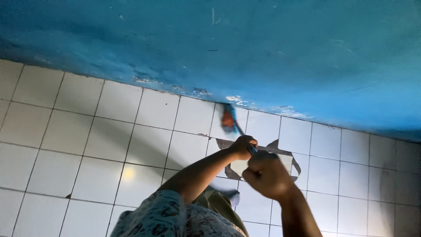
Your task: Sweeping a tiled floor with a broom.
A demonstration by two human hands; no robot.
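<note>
Lower centre: left hand point(242, 147) and right hand point(265, 173), one just behind the other, both closed round the handle of a brush point(229, 120). Its long axis runs from the hands up and slightly left; the blurred orange-and-blue head lies at the top of the white tiled floor point(87, 145), below the blue wall point(219, 44). Left hand sits nearer the head; patterned sleeve point(166, 217) at bottom.

blue wall point(263, 48) ahead, tiled floor point(87, 140) open left

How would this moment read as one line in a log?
left hand: grips dark handle | right hand: grips same handle | orange-headed blurred tool: against white tiled wall, near blue painted band
</note>
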